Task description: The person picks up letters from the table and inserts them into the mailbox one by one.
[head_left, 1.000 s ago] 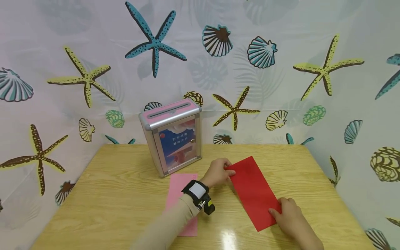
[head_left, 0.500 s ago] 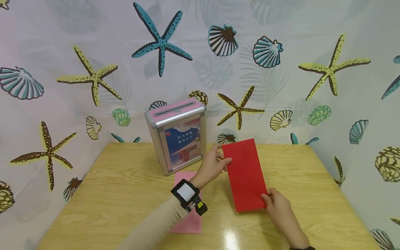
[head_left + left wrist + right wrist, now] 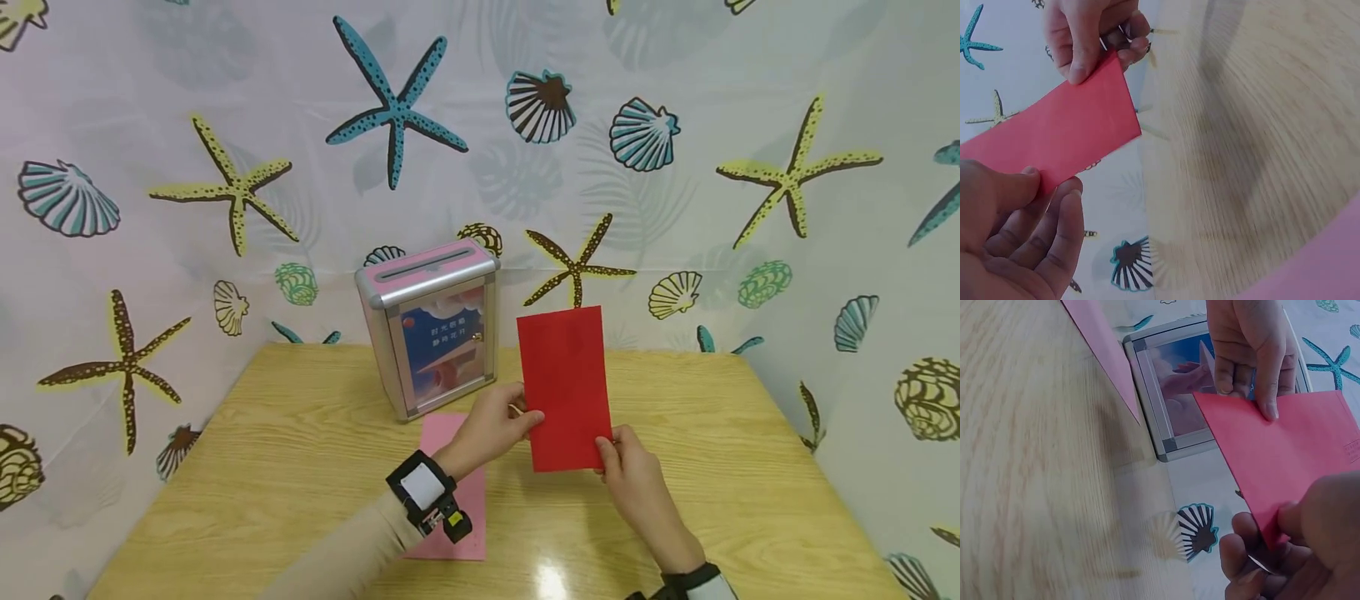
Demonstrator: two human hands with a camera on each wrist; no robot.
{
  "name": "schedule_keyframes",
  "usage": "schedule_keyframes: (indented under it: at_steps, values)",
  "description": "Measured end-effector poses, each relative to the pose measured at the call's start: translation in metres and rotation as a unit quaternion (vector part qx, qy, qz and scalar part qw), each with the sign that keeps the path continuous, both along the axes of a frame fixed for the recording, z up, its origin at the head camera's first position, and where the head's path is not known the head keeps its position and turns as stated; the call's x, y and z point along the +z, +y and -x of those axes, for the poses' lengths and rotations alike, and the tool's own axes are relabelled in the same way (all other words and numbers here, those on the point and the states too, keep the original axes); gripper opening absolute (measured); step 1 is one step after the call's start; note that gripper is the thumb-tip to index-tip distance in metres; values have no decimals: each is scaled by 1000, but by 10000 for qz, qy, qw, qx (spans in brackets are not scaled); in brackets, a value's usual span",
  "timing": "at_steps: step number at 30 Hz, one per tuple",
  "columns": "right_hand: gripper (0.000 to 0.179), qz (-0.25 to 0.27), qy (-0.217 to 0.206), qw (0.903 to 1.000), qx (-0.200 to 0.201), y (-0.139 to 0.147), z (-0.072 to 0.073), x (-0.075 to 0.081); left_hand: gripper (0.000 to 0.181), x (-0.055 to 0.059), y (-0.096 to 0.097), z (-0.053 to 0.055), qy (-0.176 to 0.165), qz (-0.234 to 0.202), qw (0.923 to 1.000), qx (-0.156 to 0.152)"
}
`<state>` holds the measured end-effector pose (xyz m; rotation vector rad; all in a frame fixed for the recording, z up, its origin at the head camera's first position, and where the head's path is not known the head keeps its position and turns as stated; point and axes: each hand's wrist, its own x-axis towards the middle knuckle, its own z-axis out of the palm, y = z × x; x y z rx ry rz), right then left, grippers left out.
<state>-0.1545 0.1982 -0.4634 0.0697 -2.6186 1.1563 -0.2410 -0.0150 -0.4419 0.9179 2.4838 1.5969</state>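
A red envelope [image 3: 566, 375] is held up above the table, nearly upright, by both hands. My left hand [image 3: 487, 429] pinches its left edge between thumb and fingers. At the lower right corner, my right hand [image 3: 636, 479] pinches it, thumb on the near face. The right wrist view shows small print on the envelope [image 3: 1297, 440] near one end. Beneath my left forearm a pink envelope or sheet [image 3: 442, 427] lies on the table, partly covered.
Behind the left hand stands a box [image 3: 442, 342] with a silver frame, a slotted pink top and a picture door with a small lock. The wooden table [image 3: 300, 442] meets a patterned cloth backdrop [image 3: 420, 200] printed with starfish and shells.
The red envelope has been lifted from a slanted pose to nearly upright and shifted left. Both hands keep hold of it; the right hand has risen and moved left.
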Motion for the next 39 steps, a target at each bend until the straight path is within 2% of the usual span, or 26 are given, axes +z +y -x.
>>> schedule_keyframes:
  at_steps: [7,11,13,16,20,25,28,32,36,39]
  values:
    - [12,-391,-154,9989,208,-5,7,-3,13,-5,-17,2,-31,53,9986,533]
    - [10,-427,-73,9984,375,-13,17,-3,10,-5,-27,4,175,-8,9965,815]
    - [9,-428,96,9978,489,-20,24,-2,9,-5,-34,5,453,-17,9935,1048]
    - [7,-466,374,9965,587,-33,35,1,8,-4,-44,7,1014,-60,9840,1462]
    - [7,-597,1032,9910,609,-51,54,8,10,6,-56,9,1818,-310,9651,1860]
    - [7,-840,2095,9704,854,-68,79,19,10,25,-73,12,2637,-728,9402,2029]
    - [7,-917,2455,9584,1135,-73,91,32,9,43,-83,9,2923,-803,9333,1927]
    - [4,-963,2974,9386,1459,-74,107,57,13,76,-89,5,3276,-722,9247,1798]
    - [7,-762,3466,9185,1746,-74,123,85,16,111,-92,5,3641,-506,9122,1808]
    - [11,-536,3672,9093,1883,-74,132,103,16,131,-92,7,3854,-366,9044,1792]
